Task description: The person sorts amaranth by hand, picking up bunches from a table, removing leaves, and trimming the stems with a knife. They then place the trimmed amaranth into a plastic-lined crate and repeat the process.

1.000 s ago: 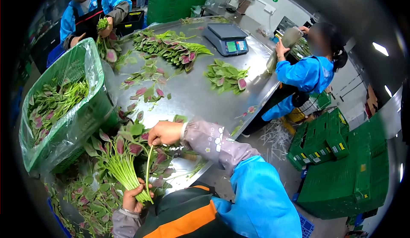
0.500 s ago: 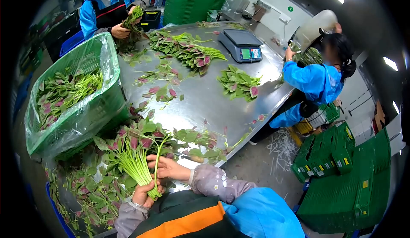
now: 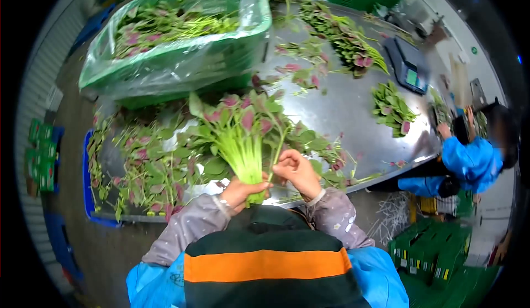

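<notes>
My left hand [image 3: 242, 192] is wrapped round the lower stems of a bunch of amaranth greens [image 3: 241, 148], with pale green stalks and green-and-purple leaves fanning away from me. Close on its right, my right hand [image 3: 300, 172] pinches a single thin amaranth stem [image 3: 280, 146] beside the bunch. Loose amaranth [image 3: 143, 167] lies scattered on the metal table [image 3: 345, 112] to the left, and more lies under and behind the bunch.
Behind my hands stands a plastic-lined green crate [image 3: 176, 81] of amaranth. A long pile of bunches [image 3: 345, 37], a smaller bunch [image 3: 392, 109] and a scale [image 3: 409, 67] are farther right. A co-worker [image 3: 472, 159] in blue stands at the right edge; green crates [image 3: 430, 247] stack below.
My view has swung left and down, so the crate and table appear shifted. My left hand keeps the bunch, now more upright; my right hand has drawn slightly apart with the single stem.
</notes>
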`<state>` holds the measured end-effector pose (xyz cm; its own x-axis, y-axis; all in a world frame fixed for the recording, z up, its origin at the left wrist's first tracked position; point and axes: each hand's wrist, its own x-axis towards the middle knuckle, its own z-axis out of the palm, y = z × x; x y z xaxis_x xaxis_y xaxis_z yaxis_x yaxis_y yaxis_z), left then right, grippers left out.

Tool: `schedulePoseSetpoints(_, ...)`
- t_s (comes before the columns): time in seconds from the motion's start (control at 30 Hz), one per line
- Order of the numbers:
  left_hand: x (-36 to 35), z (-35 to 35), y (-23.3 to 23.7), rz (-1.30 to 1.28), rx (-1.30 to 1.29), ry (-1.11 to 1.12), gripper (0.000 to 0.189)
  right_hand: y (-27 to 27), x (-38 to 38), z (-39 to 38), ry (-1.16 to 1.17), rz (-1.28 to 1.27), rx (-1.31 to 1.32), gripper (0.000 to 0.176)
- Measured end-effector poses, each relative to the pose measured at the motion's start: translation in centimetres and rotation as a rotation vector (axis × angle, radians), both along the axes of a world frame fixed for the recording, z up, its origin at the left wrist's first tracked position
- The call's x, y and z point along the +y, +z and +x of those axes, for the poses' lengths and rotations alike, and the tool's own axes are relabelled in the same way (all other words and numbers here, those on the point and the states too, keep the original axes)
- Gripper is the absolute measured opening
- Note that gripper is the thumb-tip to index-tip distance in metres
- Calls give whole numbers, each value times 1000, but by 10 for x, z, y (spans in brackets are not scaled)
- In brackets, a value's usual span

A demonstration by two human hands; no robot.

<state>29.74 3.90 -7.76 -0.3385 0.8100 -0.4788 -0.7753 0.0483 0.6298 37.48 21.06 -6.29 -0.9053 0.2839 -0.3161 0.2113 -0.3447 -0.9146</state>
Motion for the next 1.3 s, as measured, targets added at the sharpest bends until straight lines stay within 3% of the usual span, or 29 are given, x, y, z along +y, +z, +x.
schedulePoseSetpoints(0.13,2,3,3,-28,37,37,28,-4,-9,-12,-140,260,128,30)
schedulePoseSetpoints(0.27,2,5,1,-37,110,44,27,-3,-10,-13,-88,396,138,32)
schedulePoseSetpoints(0.33,2,3,2,-87,160,46,26,-2,-7,-11,-141,8,70,39)
schedulePoseSetpoints(0.37,3,4,3,-104,183,37,26,-6,-3,-10,-135,-42,-44,46)
schedulePoseSetpoints(0.47,2,3,-6,-105,288,-23,27,-4,-4,-9,-23,-228,-111,20)
schedulePoseSetpoints(0.7,11,-4,-5,-41,-55,182,15,0,-12,-9,26,-113,-21,9)
schedulePoseSetpoints(0.8,7,-9,-5,-108,60,163,15,8,-13,-8,-108,95,116,9)
schedulePoseSetpoints(0.83,2,-12,-19,-158,182,115,20,13,-12,-7,-165,190,176,9)
schedulePoseSetpoints(0.93,-22,-29,-45,-520,1016,-99,23,44,22,-7,-406,201,325,14)
schedulePoseSetpoints(1.0,-39,-42,-38,-584,1228,8,22,35,43,-3,-309,303,286,14)
schedulePoseSetpoints(1.07,-31,-45,5,-490,1026,-148,20,40,40,2,-136,252,83,13)
schedulePoseSetpoints(1.1,-21,-38,17,-353,736,-125,23,34,33,1,-81,135,-5,13)
schedulePoseSetpoints(1.13,-5,-24,31,-145,241,-100,23,24,23,-2,-22,24,-88,14)
schedulePoseSetpoints(1.2,14,0,23,-48,-47,-37,24,-5,3,-8,-73,-79,-42,14)
schedulePoseSetpoints(1.27,21,10,0,-50,-118,-56,23,-27,-5,-6,-53,-6,-37,15)
schedulePoseSetpoints(1.3,21,9,2,-73,-68,-67,21,-23,-5,-1,30,-98,-32,18)
